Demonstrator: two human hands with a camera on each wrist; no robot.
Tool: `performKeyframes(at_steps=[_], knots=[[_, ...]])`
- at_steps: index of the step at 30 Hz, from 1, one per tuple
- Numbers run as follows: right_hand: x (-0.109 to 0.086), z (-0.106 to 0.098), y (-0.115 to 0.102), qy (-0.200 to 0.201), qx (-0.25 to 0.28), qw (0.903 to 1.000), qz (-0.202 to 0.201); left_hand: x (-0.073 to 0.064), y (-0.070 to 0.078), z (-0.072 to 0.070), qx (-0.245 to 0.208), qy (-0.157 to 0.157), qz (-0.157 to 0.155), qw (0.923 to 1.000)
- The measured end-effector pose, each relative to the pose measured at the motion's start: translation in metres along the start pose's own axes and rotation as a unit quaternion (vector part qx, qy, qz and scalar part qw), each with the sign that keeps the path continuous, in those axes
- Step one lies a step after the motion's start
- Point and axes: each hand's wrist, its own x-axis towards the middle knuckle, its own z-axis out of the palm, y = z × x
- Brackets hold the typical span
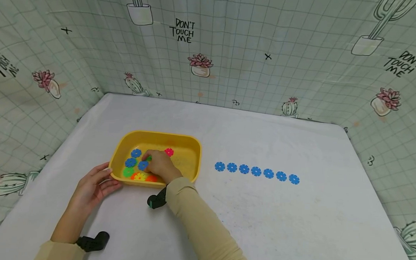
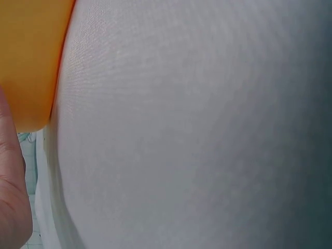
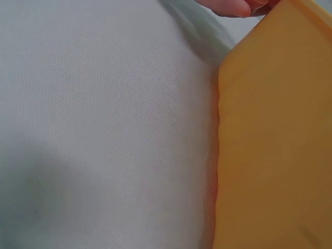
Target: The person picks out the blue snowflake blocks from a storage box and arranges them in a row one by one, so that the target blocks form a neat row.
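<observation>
Shows yellow tray (image 3: 275,135) filling right side, smooth outer wall facing camera, rim (image 3: 314,12) slanting across upper right corner. Rests on white cloth (image 3: 109,104), fine weave visible, dim blurry patch lower left. At top edge, catches cropped fingertips (image 3: 228,7) by tray corner; can't tell if touching.

Seven blue flower-shaped plastic discs (image 1: 244,169) sit on the white surface (image 1: 260,216)! One yellow plastic tray (image 1: 184,161) shows three blue ones (image 1: 130,163), two greens (image 1: 128,172), one pink (image 1: 169,152), one yellow (image 1: 139,176), at least one orange (image 1: 151,178)!
</observation>
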Motion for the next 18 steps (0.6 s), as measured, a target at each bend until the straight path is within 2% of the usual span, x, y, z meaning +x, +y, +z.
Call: performKeyframes(at_steps=[8, 18], knots=[[0.0018, -0.0002, 0.0004, -0.001, 0.025, 0.9997, 0.008, -0.0001, -0.0008, -0.0005, 0.006, 0.007, -0.002, 0.9999], [-0.0016, 0.0015, -0.0019, 0.002, 0.012, 0.9999, 0.009, -0.0004, -0.0008, -0.0019, 0.007, 0.006, -0.004, 0.9999]])
